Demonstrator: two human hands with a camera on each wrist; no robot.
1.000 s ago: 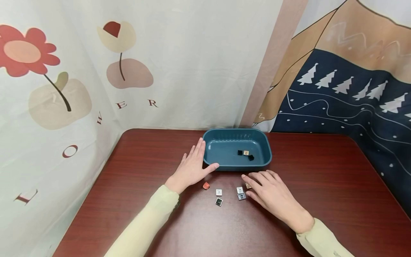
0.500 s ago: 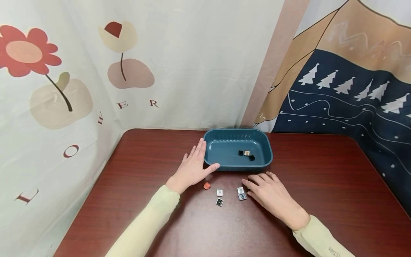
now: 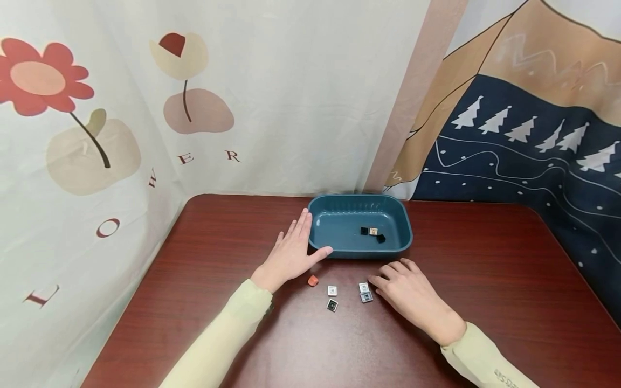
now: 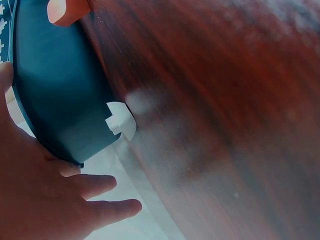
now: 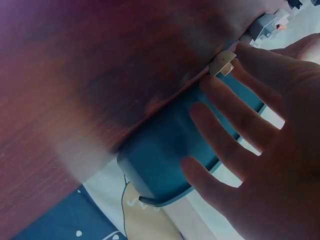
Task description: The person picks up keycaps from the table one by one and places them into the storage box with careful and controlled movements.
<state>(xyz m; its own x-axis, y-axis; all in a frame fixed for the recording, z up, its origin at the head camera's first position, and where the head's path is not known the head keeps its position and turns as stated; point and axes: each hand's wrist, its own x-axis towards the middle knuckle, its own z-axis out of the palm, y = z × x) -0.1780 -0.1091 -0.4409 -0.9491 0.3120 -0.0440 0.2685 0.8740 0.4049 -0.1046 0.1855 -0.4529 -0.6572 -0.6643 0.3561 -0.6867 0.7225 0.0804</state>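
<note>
Head view. The left hand [image 3: 286, 256] rested with straight fingers against the left rim of the blue tray [image 3: 359, 253] and its thumb at the near rim; it gripped nothing. Light, steady contact of this kind was judged sufficient to brace the tray. The right hand [image 3: 414, 296] was low over the table [image 3: 466, 242], near of the tray, fingers bent; its fingertips' hold was hidden from above. Just left of it, a white keycap [image 3: 364, 288] and a blue-grey keycap [image 3: 366, 297] lay edge to edge. A narrow finger posture was advisable, so that neither was dragged. Two black keycaps [image 3: 381, 238] and a cream keycap [image 3: 373, 231] lay inside the tray, right of its middle.

Left wrist view. The fingers were extended at the tray wall. An orange keycap [image 4: 67, 12] and a small white piece [image 4: 122, 120], probably another keycap, showed in front of that wall.

Right wrist view. A tan keycap [image 5: 223, 63] was located near of the tray, pinched between the thumb and a fingertip; firmness of the pinch could not be told. Good practice required square pressure on two opposite sides, with the remaining fingers spread clear. The tan keycap looked small and smooth outside, with a paler stepped part projecting; its narrow edges probably offered little purchase.
</note>
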